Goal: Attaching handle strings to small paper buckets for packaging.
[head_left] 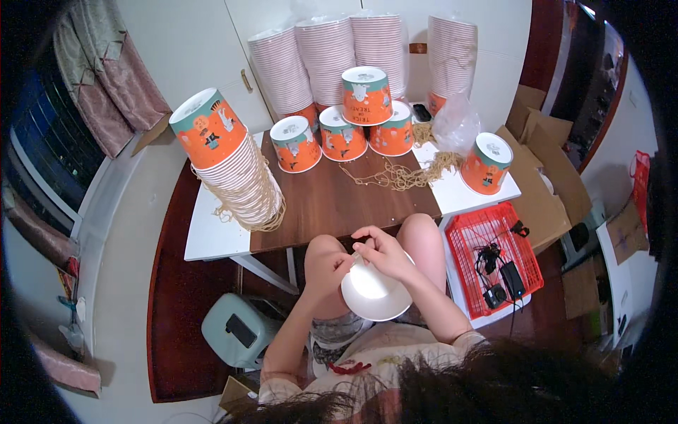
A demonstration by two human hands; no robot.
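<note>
Near a table (311, 208), the left hand (332, 273) and right hand (387, 256) are touching a cup (376, 288); I can't tell their grips.

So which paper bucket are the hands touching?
The bucket showing its white inside, at the lap, touched by the left hand and right hand; the upside-down orange-and-teal buckets are on the brown-and-white table.
</note>
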